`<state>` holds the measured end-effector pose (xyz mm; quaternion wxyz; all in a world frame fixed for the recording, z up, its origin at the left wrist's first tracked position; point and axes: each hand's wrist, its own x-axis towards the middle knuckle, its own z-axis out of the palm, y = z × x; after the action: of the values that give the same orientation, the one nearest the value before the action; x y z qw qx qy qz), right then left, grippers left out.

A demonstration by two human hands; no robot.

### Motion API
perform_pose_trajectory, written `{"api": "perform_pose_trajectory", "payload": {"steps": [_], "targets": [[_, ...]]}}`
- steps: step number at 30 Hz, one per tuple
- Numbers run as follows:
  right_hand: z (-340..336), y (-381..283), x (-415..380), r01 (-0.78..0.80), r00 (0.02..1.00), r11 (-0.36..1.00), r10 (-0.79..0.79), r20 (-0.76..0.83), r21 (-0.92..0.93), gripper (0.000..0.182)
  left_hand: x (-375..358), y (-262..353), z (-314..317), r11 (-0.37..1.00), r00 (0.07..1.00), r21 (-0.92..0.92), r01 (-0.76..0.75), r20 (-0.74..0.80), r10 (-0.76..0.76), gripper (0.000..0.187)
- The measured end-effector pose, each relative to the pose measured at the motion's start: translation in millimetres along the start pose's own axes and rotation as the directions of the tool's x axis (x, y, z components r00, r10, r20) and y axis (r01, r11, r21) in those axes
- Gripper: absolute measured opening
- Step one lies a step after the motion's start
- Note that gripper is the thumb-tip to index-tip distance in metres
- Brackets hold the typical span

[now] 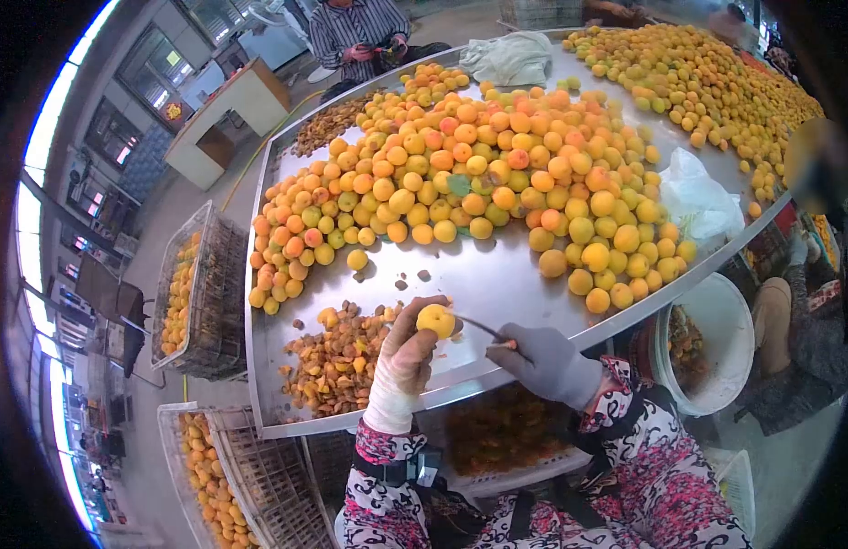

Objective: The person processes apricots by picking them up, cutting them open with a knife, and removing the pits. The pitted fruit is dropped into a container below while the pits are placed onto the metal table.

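My left hand (pixel 407 352), wrapped in white at the wrist, pinches a yellow apricot (pixel 436 320) between its fingers above the front edge of the metal table. In a grey glove, my right hand (pixel 547 364) is closed around a small knife (pixel 479 326). Its thin, curved blade reaches left to the apricot and touches or nearly touches it. Beside my left hand lies a heap of apricot pieces and pits (pixel 332 366). Beyond both hands a large pile of whole apricots (pixel 461 160) covers much of the table.
A metal rim (pixel 525 366) edges the table. Crates of apricots (pixel 200 284) stand at the left. A white bucket (pixel 730 343) with scraps is at the right, below a plastic bag (pixel 703 197). Across the table sits a person in a striped shirt (pixel 360 32); another is at the right.
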<state>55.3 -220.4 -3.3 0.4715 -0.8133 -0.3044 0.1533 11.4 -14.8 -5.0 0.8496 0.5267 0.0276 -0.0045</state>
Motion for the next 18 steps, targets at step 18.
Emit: {"api": "perform_pose_trajectory", "payload": {"steps": [18], "targets": [[35.0, 1.5, -6.6, -0.120, 0.987, 0.987, 0.131, -0.095, 0.107, 0.040, 1.2, -19.1, 24.3, 0.999, 0.996, 0.017, -0.034, -0.086, 0.035, 0.050]]}}
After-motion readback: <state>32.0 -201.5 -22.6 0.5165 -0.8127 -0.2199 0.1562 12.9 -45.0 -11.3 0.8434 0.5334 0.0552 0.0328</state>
